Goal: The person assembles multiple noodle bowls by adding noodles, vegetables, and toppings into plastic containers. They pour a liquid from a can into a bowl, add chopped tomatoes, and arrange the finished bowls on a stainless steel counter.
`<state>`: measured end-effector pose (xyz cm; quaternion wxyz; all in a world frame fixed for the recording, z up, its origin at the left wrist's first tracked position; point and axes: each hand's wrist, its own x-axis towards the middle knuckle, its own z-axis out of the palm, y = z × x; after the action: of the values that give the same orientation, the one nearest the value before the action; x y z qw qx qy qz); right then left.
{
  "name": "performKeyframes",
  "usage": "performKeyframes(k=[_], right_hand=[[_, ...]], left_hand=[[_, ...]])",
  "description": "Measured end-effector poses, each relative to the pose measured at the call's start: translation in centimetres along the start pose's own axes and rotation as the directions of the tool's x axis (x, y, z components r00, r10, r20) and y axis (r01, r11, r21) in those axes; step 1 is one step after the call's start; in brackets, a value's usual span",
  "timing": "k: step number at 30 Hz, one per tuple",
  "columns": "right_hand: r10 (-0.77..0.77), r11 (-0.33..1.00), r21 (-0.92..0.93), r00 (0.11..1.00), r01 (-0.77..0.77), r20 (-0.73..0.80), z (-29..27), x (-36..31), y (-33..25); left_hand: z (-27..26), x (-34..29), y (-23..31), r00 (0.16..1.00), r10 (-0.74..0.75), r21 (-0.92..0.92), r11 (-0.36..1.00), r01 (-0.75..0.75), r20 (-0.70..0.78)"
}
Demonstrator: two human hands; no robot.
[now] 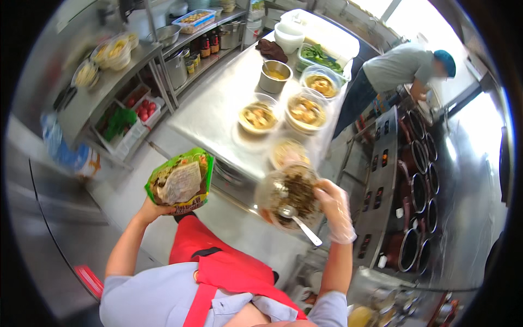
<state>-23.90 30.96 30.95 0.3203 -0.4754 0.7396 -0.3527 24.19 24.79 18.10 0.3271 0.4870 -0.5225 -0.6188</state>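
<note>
My left hand (153,210) grips the lower edge of a green food packet (182,180) with a food picture on its front, held left of the table's near end. Wearing a clear plastic glove, my right hand (335,210) holds the rim of a transparent plastic bowl (265,193) containing dark shredded food (299,191). A metal spoon (305,228) rests in that bowl, its white handle sticking out over the near side. Just beyond, partly hidden by the bowl, a tub of pale food (286,151) stands at the near end of the steel table (204,120).
Plastic tubs of food (258,115) and a steel pot (275,79) stand farther along the table. At right, dark-handled pans (404,248) line a stove. A co-worker (395,73) bends over beyond it. Shelves (196,71) hold containers and bottles at far left.
</note>
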Motion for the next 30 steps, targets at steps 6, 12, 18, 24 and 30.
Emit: performKeyframes(k=[6,12,18,24,30], right_hand=[[-0.159,0.912,-0.370,0.984,0.178,0.082,23.6,18.0,-11.5],[-0.213,0.813,-0.550,0.977,0.189,0.021,30.0,28.4,-14.5],[-0.503,0.768,-0.575,0.820,0.281,-0.272,29.6,25.8,-16.9],[0.083,0.792,0.600,0.994,-0.108,0.069,38.5,11.5,-20.5],[0.617,0.397,0.902,0.776,-0.167,-0.128,45.9,14.7,-23.3]], left_hand=[[-22.9,12.9,7.4,0.989,-0.060,0.254,0.967,0.024,0.136],[-28.6,19.0,12.9,0.942,-0.099,0.206,0.978,0.032,0.321],[-26.6,24.0,13.3,0.765,-0.354,0.278,0.931,0.235,0.538],[-21.6,32.0,14.2,0.489,-0.230,0.095,0.954,0.284,0.842],[-15.8,41.0,16.1,0.093,-0.622,0.401,0.604,0.689,0.777]])
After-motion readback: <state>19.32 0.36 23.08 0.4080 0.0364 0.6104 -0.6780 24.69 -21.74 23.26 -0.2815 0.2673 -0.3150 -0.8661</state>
